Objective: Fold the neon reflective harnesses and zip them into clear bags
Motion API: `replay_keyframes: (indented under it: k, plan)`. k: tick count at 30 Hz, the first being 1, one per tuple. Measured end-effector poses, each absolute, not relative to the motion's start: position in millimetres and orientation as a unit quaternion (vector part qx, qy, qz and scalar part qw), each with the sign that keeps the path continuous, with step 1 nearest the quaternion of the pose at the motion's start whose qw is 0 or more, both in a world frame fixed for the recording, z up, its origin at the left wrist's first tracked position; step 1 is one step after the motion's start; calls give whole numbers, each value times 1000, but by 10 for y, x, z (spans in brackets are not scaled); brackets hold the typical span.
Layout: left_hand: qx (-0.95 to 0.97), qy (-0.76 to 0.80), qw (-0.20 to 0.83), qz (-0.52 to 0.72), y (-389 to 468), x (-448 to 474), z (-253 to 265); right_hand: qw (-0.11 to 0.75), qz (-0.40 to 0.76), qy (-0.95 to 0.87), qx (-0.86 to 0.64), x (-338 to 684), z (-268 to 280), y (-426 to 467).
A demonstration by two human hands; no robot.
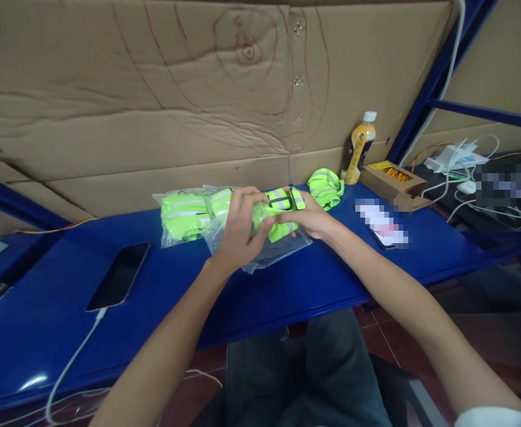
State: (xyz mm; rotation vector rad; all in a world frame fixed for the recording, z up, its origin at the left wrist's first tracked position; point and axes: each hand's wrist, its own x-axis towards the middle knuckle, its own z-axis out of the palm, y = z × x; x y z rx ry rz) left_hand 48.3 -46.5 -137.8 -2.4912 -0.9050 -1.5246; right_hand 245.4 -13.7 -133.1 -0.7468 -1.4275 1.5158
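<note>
Between my hands is a folded neon-yellow reflective vest (282, 201) with silver stripes and a black edge or buckle. My right hand (312, 217) is closed round its right end. My left hand (243, 230) is curled at the other end, gripping a clear plastic bag (271, 256) that spreads under both hands. The fingers partly hide where vest and bag meet. Left of my left hand lies a bagged neon vest (184, 216); more neon material shows under plastic right beside it. Behind my right hand sits a loose, unbagged neon bundle (326, 188).
On the blue table (171, 279) a phone (118, 276) with a white cable lies at left. Another phone-like item (382, 224), blurred, lies at right. A yellow bottle (358, 148) and an open cardboard box (396, 185) stand at the back right, before a cardboard wall (86, 89).
</note>
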Motion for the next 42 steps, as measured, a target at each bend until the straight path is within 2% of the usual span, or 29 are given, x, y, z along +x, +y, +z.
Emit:
replay_keyframes:
  k: [6,12,16,20,23,27,32,34,37,42]
  plan:
    - [-835,-400,48,-375,-443,342,-1338,445,597,-599,-294,2573,-1230,-153]
    - [-879,-396,97,-249,-419,275,-1361,432,563,-644,-287,2615,-1237,-139]
    - [-886,-375,157,-223,-453,307,-1312,446,600,-582,-319,2598,-1277,-72]
    - [-882,-368,197,-220,-459,407,-1343,422,659,-518,-345,2600,-1275,-15]
    - [-874,-365,215,-240,-432,465,-1418,416,661,-515,-353,2574,-1276,-42]
    - [-868,-369,207,-261,-410,426,-1452,433,589,-586,-350,2491,-1331,-145]
    - [-891,-333,160,-262,-355,232,-1411,447,355,-729,-378,2440,-1394,-176]
    - [-887,-337,117,-294,-312,156,-1408,463,299,-748,-369,2438,-1387,-171]
    - [-869,-356,82,-335,-273,98,-1420,478,300,-747,-351,2438,-1356,-196]
    - [-865,-372,105,-320,-310,163,-1446,448,284,-761,-372,2427,-1322,-280]
